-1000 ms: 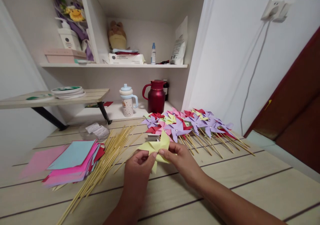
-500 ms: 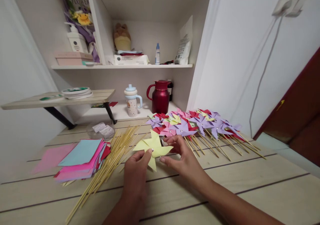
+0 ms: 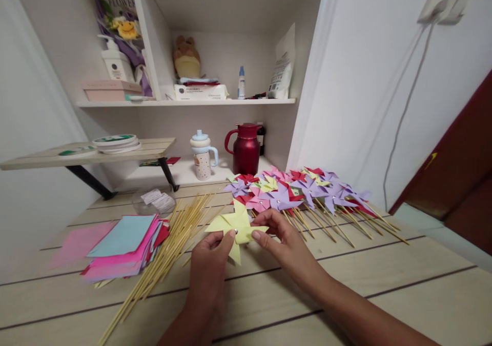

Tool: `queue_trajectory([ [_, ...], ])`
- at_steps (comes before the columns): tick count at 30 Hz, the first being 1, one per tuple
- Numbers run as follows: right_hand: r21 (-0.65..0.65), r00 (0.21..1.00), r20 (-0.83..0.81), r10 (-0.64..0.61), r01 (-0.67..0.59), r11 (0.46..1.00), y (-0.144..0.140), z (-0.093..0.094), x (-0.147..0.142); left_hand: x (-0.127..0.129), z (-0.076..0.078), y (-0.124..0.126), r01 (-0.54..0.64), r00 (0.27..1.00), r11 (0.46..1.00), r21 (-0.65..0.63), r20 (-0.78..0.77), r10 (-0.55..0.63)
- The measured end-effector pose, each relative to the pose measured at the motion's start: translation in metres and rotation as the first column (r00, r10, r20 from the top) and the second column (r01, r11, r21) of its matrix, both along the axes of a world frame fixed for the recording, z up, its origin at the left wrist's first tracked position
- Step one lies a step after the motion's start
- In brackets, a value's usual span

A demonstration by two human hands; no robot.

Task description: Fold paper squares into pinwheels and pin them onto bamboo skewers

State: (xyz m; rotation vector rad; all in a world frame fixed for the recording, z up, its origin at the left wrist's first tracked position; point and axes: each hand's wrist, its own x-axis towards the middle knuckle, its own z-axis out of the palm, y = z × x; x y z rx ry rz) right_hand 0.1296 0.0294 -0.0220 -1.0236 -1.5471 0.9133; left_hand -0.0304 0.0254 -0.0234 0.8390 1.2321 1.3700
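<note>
A pale yellow paper pinwheel (image 3: 239,222) with a small shiny pin at its centre is held above the table. My left hand (image 3: 212,253) pinches it, thumb close beside the pin and fingers behind the paper. With thumb and fingers, my right hand (image 3: 279,238) grips the blade on the right side. Whatever lies behind the pinwheel is hidden. Just beyond my right hand lie many finished pinwheels (image 3: 309,189) on sticks, in purple, pink, red and yellow. Left of my left hand is a loose bundle of thin wooden sticks (image 3: 169,253).
A stack of coloured paper (image 3: 121,238) lies at the left, with a clear container (image 3: 154,201) behind it. A red thermos jug (image 3: 246,151) and a spotted cup (image 3: 202,156) stand at the back. A small raised shelf (image 3: 154,147) holds tape rolls (image 3: 115,142).
My right thumb and fingers have closed on the pinwheel's right blade, where they were apart before. The left hand keeps its pinch near the pin.
</note>
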Motion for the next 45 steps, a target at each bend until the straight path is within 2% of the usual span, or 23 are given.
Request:
queue_trajectory([
  [3, 0.059, 1.000, 0.026, 0.008, -0.009, 0.998, -0.001, 0.001, 0.001, 0.000, -0.001, 0.001, -0.025, 1.000, 1.000, 0.007, -0.011, 0.025],
  [7, 0.178, 0.986, 0.155, -0.065, 0.037, 0.983, -0.002, 0.000, -0.002, 0.000, -0.004, 0.000, -0.025, 1.000, 0.999, 0.023, -0.011, 0.026],
  [14, 0.164, 0.981, 0.161, -0.104, 0.078, 0.983, 0.003, -0.002, -0.001, 0.003, -0.001, -0.004, 0.002, 1.000, 1.000, 0.016, -0.011, -0.002],
  [23, 0.179, 0.985, 0.147, -0.085, 0.058, 0.982, 0.001, 0.001, -0.001, 0.005, 0.003, -0.004, -0.020, 1.000, 1.000, -0.012, 0.010, 0.020],
  [26, 0.132, 0.995, 0.093, -0.035, 0.023, 0.991, -0.001, 0.001, -0.001, 0.005, 0.005, -0.005, -0.031, 1.000, 1.000, 0.000, 0.000, 0.031],
  [29, 0.041, 0.994, -0.107, 0.006, -0.002, 0.999, -0.001, 0.001, -0.001, 0.005, 0.005, -0.006, -0.044, 0.999, 0.998, 0.033, -0.029, 0.045],
  [32, -0.069, 0.947, -0.320, 0.028, -0.053, 0.996, 0.001, 0.002, -0.002, 0.007, 0.004, -0.005, -0.047, 0.997, 0.996, 0.070, -0.061, 0.051],
  [35, -0.172, 0.905, -0.422, 0.051, -0.135, 0.976, 0.002, 0.002, -0.003, 0.008, 0.001, -0.004, -0.032, 0.993, 0.991, 0.131, -0.112, 0.046],
  [38, -0.185, 0.897, -0.435, 0.077, -0.172, 0.968, 0.001, 0.001, -0.003, 0.008, -0.001, -0.004, -0.004, 0.986, 0.991, 0.132, -0.163, 0.025],
  [45, -0.135, 0.950, -0.310, 0.017, -0.061, 0.989, 0.002, 0.000, 0.003, 0.007, 0.004, -0.009, 0.033, 0.978, 0.994, 0.105, -0.207, -0.011],
])
